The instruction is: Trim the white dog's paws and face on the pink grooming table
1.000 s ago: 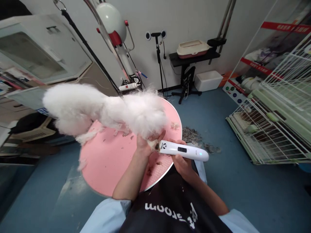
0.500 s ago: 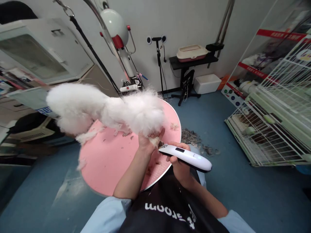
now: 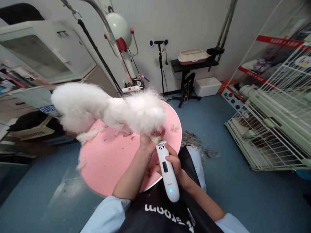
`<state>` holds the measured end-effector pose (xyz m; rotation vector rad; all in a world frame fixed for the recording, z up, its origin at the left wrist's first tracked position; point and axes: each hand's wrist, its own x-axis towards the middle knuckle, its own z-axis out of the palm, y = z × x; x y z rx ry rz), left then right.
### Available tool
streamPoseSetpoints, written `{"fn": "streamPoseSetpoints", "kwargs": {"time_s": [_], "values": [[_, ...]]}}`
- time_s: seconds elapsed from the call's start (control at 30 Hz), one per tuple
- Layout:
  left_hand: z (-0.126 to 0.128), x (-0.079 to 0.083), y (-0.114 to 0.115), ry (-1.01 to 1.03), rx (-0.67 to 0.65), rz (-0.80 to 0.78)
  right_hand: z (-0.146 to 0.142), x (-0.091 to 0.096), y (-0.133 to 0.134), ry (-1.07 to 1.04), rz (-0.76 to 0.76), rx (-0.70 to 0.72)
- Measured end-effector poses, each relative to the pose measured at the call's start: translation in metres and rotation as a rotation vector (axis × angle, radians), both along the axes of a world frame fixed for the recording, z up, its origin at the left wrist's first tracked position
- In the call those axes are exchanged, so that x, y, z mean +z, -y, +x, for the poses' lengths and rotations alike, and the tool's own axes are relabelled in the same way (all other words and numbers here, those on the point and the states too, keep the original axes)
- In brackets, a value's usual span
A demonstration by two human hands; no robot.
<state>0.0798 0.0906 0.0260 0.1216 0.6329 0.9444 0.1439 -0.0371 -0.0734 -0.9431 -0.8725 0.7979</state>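
A fluffy white dog (image 3: 143,111) stands on a round pink grooming table (image 3: 109,161), its near end facing me. Under that fluff my left hand (image 3: 147,139) is closed around a small pale furry part, probably a paw; the fur covers some of the fingers. My right hand (image 3: 173,161) grips a white hair clipper (image 3: 167,174) whose blue light is on. The clipper's blade end points away from me and meets the fur at my left hand. Loose tufts of cut hair (image 3: 88,136) lie on the table.
A black grooming strap (image 3: 97,51) hangs from a metal arm behind the dog. Dark hair clippings (image 3: 194,140) lie on the floor right of the table. Wire cages (image 3: 269,136) stand at the right, and a white cabinet (image 3: 70,51) at the left.
My right hand has turned the clipper from lying sideways to the right to pointing away from me, its top face now up. My left hand keeps its hold in nearly the same place.
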Motion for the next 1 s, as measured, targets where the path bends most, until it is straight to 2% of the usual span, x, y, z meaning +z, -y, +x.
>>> {"fn": "streamPoseSetpoints", "kwargs": {"time_s": [0.13, 0.27, 0.33, 0.4, 0.5, 0.6, 0.7, 0.8, 0.9, 1.0], "values": [[-0.006, -0.002, -0.005, 0.024, -0.153, 0.030, 0.009, 0.020, 0.002, 0.254, 0.112, 0.064], [-0.009, -0.003, -0.012, 0.077, -0.326, 0.064, 0.016, 0.031, 0.010, 0.178, 0.224, 0.251], [-0.007, -0.003, -0.015, 0.082, -0.359, 0.094, 0.019, 0.030, 0.015, 0.121, 0.181, 0.285], [-0.004, -0.003, -0.017, 0.095, -0.376, 0.126, 0.020, 0.029, 0.017, 0.186, 0.055, 0.164], [0.001, -0.006, -0.018, 0.140, -0.399, 0.173, 0.014, 0.035, 0.009, 0.467, -0.127, -0.053], [0.006, -0.014, -0.019, 0.163, -0.425, 0.224, 0.003, 0.045, -0.009, 0.749, -0.220, -0.069], [0.005, -0.023, -0.023, 0.122, -0.498, 0.341, -0.003, 0.047, -0.027, 0.861, -0.254, -0.152], [-0.006, -0.031, -0.034, -0.046, -0.675, 0.648, 0.005, 0.041, -0.036, 0.665, -0.262, -0.203], [-0.017, -0.033, -0.049, -0.271, -0.906, 1.025, 0.017, 0.036, -0.037, 0.333, -0.240, -0.106], [-0.019, -0.030, -0.060, -0.453, -1.032, 1.195, 0.021, 0.030, -0.032, 0.133, -0.199, -0.053]]}}
